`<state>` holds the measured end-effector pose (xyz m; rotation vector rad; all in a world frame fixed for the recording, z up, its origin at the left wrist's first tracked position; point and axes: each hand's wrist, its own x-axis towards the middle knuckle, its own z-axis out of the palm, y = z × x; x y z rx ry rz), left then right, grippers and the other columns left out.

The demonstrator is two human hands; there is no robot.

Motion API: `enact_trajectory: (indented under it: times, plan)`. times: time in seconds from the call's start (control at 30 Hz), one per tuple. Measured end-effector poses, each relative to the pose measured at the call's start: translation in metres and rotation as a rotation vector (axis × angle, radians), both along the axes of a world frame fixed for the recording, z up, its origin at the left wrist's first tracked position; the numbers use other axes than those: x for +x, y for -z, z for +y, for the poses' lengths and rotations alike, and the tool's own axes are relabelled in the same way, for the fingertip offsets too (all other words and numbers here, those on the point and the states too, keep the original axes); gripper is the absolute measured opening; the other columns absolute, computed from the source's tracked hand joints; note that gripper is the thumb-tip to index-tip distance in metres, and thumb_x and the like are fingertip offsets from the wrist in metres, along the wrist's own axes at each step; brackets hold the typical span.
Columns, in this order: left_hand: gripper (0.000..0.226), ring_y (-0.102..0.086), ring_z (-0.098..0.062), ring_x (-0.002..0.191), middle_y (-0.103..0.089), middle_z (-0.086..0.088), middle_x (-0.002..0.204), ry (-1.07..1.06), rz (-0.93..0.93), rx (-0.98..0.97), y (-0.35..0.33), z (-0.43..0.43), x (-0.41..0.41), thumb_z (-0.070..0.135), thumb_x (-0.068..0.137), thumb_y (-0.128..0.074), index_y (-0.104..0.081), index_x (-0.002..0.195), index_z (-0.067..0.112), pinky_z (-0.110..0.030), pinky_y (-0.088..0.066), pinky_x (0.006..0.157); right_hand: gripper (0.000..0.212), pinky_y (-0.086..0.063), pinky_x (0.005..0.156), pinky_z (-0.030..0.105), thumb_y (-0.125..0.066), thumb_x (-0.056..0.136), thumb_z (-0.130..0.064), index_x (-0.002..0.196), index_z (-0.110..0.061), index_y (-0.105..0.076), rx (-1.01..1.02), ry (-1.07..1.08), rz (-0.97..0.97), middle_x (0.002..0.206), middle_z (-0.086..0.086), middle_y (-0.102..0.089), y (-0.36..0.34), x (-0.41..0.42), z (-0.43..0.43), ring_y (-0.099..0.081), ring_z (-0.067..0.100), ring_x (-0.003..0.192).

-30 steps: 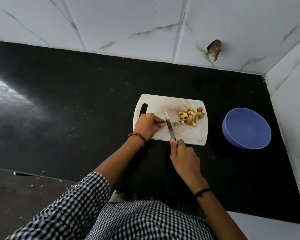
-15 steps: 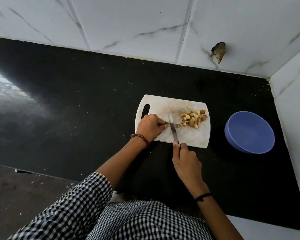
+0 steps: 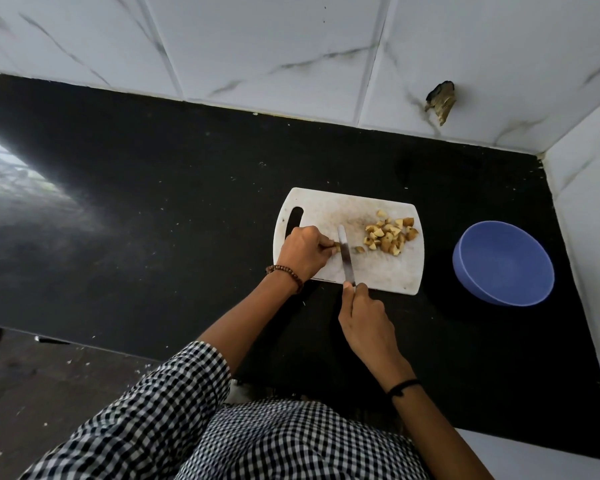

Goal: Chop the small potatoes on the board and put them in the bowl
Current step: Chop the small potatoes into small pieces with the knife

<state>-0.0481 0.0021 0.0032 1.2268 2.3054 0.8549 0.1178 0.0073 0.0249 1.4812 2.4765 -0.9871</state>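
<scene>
A last potato piece (image 3: 336,247) sits pinched under the curled fingertips of the left hand (image 3: 302,252) near the middle of the white board (image 3: 326,209). The blade of the knife (image 3: 345,258) is set across it, and the right hand (image 3: 366,313) is wrapped round the handle at the board's 6 o'clock edge. At 3 o'clock of the blade lies the pile of chopped potatoes (image 3: 390,235), with one loose chunk (image 3: 359,250) just beside the steel. Chopping looks nearly done, but the transfer is not yet begun: the blue bowl (image 3: 503,263), at 3 o'clock of the board on the black desk (image 3: 153,202), shows nothing inside. Against half a second earlier, hands, knife and pile keep their places.
</scene>
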Motion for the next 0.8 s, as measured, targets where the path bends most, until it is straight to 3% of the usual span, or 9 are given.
enact_trajectory:
  times: [0.23,0.33,0.57,0.8]
  plan:
    - [0.018,-0.067,-0.017,0.082,-0.073,-0.006,0.092,0.016,0.012,0.025,0.000,0.000,0.001,0.015,0.084,-0.071,-0.074,0.099,0.006,-0.028,-0.056,0.079,0.044,-0.048,0.072,0.040,-0.018,0.107,-0.044,0.111,-0.013,-0.048,-0.025,-0.020,-0.058,0.094,0.007,-0.059,0.002,-0.009,0.009,-0.059,0.023,0.085]
    - [0.016,-0.066,-0.016,0.080,-0.073,-0.006,0.090,0.016,0.014,0.030,-0.001,0.000,0.002,0.014,0.084,-0.071,-0.075,0.098,0.007,-0.028,-0.056,0.078,0.040,-0.051,0.074,0.043,-0.019,0.107,-0.041,0.112,-0.012,-0.047,0.060,-0.047,-0.125,0.098,0.010,-0.063,0.003,-0.017,0.007,-0.064,0.029,0.090]
    - [0.016,-0.066,-0.013,0.079,-0.073,-0.004,0.091,-0.010,0.009,0.040,0.001,-0.001,0.005,0.014,0.084,-0.071,-0.075,0.098,0.007,-0.024,-0.056,0.077,0.037,-0.053,0.065,0.039,-0.022,0.108,-0.039,0.109,-0.012,-0.048,0.221,-0.127,-0.179,0.087,0.005,-0.066,0.001,-0.009,0.003,-0.068,0.025,0.077]
    - [0.016,-0.065,-0.011,0.078,-0.073,-0.002,0.090,-0.028,-0.002,0.050,0.001,-0.002,0.006,0.016,0.084,-0.071,-0.075,0.098,0.010,-0.023,-0.055,0.076,0.035,-0.052,0.065,0.038,-0.022,0.108,-0.039,0.108,-0.014,-0.047,0.229,-0.163,-0.220,0.089,0.005,-0.067,-0.004,0.016,-0.006,-0.069,0.025,0.079]
